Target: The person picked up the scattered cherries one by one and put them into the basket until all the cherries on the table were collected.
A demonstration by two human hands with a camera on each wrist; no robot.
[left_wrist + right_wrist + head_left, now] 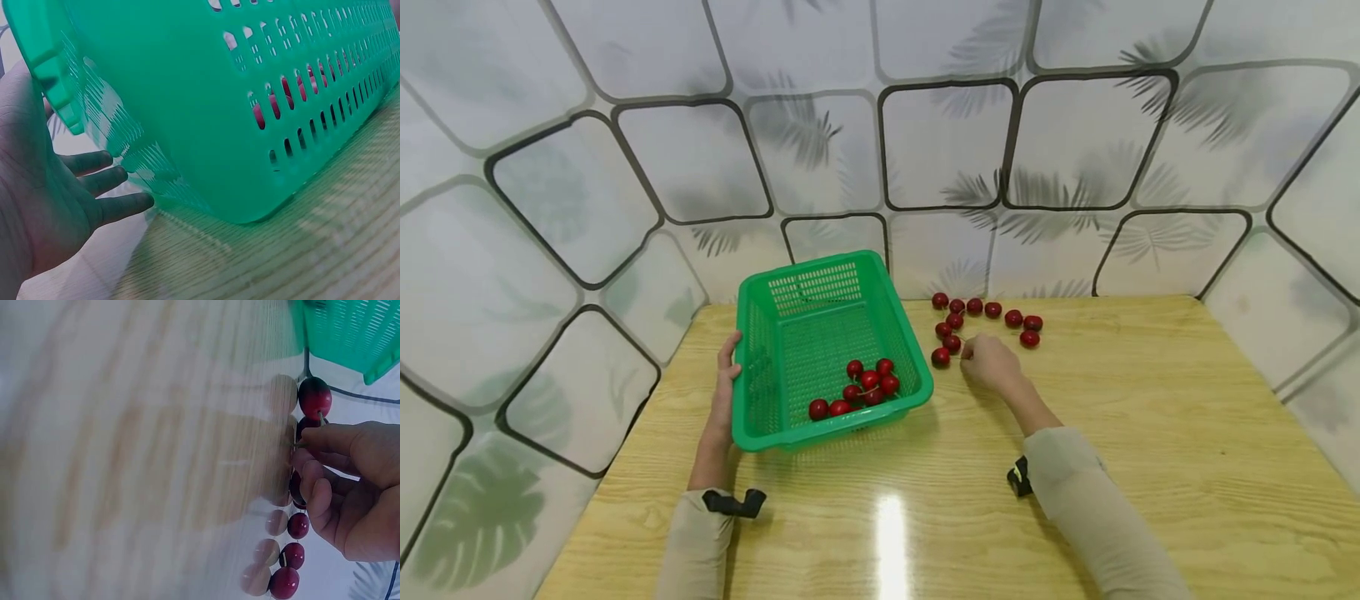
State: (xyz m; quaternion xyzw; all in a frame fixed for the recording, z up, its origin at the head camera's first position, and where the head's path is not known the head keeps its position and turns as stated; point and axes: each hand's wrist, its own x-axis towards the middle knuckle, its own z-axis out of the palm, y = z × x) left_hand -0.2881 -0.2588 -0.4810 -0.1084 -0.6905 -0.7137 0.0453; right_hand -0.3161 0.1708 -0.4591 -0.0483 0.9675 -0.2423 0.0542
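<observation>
A green plastic basket with slotted walls stands on the table, several red cherries gathered in its near right corner. My left hand holds the basket's left rim; in the left wrist view its thumb goes behind the rim while the other fingers stretch along the outside wall. Right of the basket, my right hand is low over the table beside a loose line of cherries. Its thumb and forefinger pinch a thin cherry stem. The nearest cherry lies just left of the fingertips.
More cherries run along the table's back edge, with a few farther right. A patterned cloth or wall covering rises behind and at both sides of the wooden table. Black wrist cameras sit at both cuffs.
</observation>
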